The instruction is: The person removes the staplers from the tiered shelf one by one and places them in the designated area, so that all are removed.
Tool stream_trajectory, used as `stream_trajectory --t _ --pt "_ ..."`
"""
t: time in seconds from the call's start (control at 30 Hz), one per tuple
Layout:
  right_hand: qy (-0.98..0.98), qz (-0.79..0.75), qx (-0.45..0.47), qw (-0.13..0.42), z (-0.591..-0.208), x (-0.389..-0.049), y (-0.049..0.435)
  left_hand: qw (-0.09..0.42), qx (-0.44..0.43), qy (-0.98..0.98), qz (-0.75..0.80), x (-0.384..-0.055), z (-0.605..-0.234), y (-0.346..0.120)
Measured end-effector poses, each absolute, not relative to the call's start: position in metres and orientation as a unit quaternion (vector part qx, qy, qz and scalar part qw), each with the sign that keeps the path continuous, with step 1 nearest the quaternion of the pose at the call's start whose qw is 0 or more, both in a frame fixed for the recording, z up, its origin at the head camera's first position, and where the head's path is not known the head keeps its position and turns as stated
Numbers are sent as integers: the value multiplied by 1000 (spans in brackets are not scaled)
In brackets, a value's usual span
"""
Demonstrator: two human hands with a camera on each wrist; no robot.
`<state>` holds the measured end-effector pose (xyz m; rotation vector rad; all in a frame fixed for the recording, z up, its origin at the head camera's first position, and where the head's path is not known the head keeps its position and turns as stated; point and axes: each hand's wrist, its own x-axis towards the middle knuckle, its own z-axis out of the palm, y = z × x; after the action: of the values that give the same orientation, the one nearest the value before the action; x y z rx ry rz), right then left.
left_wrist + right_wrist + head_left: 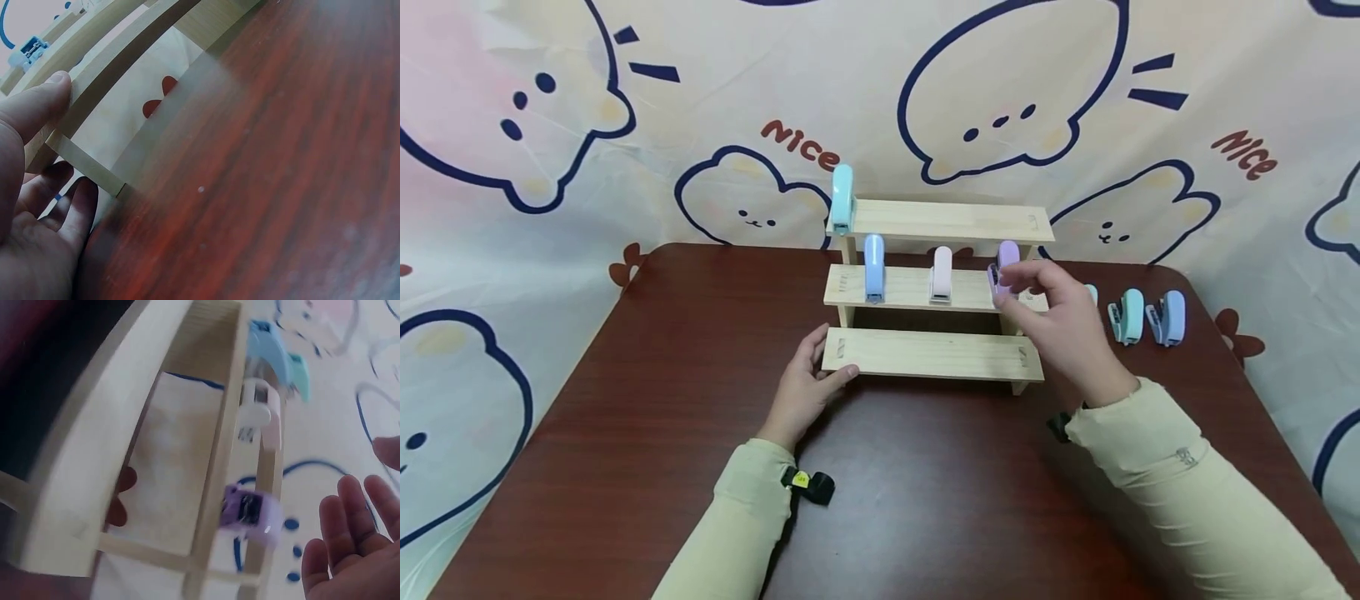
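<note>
A three-tier wooden rack (pixel 932 354) stands on the table. My left hand (pixel 805 387) grips the left end of its lowest board, thumb on the board and fingers beside the leg, as the left wrist view shows. On the middle tier are a blue stapler (pixel 874 268), a pale pink stapler (pixel 941 275) and a purple stapler (pixel 1008 252). A teal stapler (pixel 842 200) stands at the left end of the top tier. Next to the purple stapler is my right hand (pixel 1067 333); in the right wrist view its fingers are relaxed, apart from the stapler, holding nothing.
Right of the rack, a teal stapler (pixel 1127 318) and a blue stapler (pixel 1167 318) sit on the dark wooden table (pixel 647 417). Another teal stapler (pixel 1092 293) is mostly hidden behind my right hand. A printed cloth (pixel 865 75) hangs behind the table.
</note>
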<state>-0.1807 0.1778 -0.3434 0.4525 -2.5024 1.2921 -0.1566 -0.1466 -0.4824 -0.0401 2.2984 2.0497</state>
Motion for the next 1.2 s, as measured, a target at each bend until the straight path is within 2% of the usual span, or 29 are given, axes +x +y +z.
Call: stream_trajectory --t 0.3,0.6,0.9,1.2 --pt "-894 373 242 60 -320 -206 126 26 -3 749 662 -157 -484 -146" --pt "-896 346 270 68 -302 -238 71 27 -15 756 654 -156 -482 -148" --pt "-904 387 180 -13 -284 -270 25 22 -8 750 661 -157 -481 -149" --pt "-883 456 102 -46 -278 -282 3 13 -6 756 655 -156 -482 -150"
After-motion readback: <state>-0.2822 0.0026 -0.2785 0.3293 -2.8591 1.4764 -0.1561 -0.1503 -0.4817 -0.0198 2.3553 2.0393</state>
